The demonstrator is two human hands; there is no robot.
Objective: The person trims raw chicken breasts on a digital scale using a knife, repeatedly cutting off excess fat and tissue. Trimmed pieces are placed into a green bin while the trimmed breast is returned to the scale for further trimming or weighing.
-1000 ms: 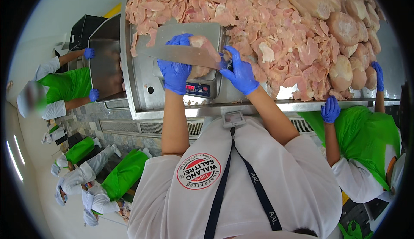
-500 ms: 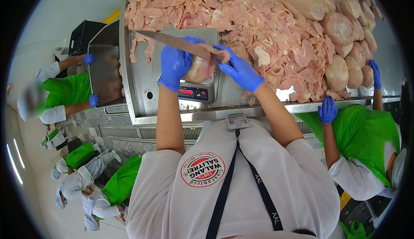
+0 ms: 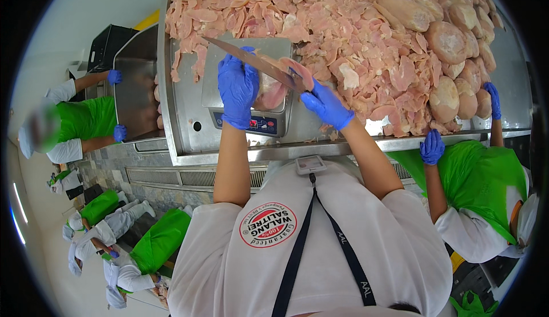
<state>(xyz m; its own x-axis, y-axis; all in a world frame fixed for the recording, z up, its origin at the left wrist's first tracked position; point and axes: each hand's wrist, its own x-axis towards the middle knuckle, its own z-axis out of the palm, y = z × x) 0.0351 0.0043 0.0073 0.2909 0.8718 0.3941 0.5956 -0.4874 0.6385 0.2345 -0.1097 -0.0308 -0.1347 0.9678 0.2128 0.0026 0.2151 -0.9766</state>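
Observation:
My right hand (image 3: 327,105), in a blue glove, is closed round the handle of a long knife (image 3: 251,60). The blade slants up to the left, over the meat. A thin slice (image 3: 299,72) curls up on the blade near my right fingers. Under the blade a chunk of ham-like meat (image 3: 271,95) rests on a digital scale (image 3: 279,124) with a lit red display. My left hand (image 3: 238,91), gloved too, grips the left side of this chunk; its fingertips are partly behind the knife. The blade hides the chunk's upper part.
The steel table (image 3: 183,101) bears a wide heap of sliced meat (image 3: 366,48) and several whole rounded pieces (image 3: 446,40) at right. A co-worker's gloved hand (image 3: 433,147) rests near the table edge at right. At left another person holds a steel bin (image 3: 136,97).
The knife has moved right and toward me with my right hand, and the slice on it stands out larger. My left hand has shifted slightly right on the meat.

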